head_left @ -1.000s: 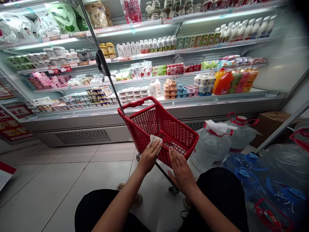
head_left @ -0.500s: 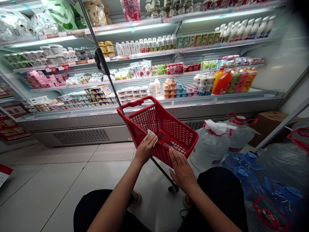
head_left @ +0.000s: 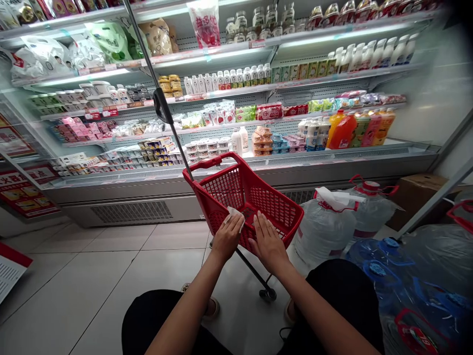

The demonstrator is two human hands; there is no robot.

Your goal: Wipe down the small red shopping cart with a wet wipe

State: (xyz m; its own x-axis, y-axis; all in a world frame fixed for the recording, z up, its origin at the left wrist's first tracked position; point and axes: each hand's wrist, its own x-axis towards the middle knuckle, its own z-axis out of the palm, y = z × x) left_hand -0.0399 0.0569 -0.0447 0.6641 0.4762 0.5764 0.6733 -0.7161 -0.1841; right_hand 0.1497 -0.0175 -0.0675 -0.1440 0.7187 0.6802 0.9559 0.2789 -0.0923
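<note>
A red plastic shopping basket [head_left: 275, 198] on wheels, with a long dark pull handle [head_left: 163, 106], stands tilted before my knees. My left hand [head_left: 226, 238] presses a white wipe [head_left: 236, 214] against the near side wall of the basket, close to its rim. Beside it, my right hand [head_left: 269, 245] lies with fingers stretched out over the same rim, touching it and holding nothing. The basket's inside shows only its mesh walls and floor. Part of the wipe is hidden under my left fingers.
A refrigerated display case [head_left: 133, 212] with shelves of yogurt, milk and drinks runs behind the basket. On the right stand large clear water bottles [head_left: 321, 231], blue-capped jugs [head_left: 380, 271] and a cardboard box [head_left: 417, 197]. Pale floor tiles [head_left: 111, 281] lie to the left.
My right hand has slid left along the rim, closer to my left hand. The left hand with the wipe has shifted slightly along the basket. The view has tilted up a little.
</note>
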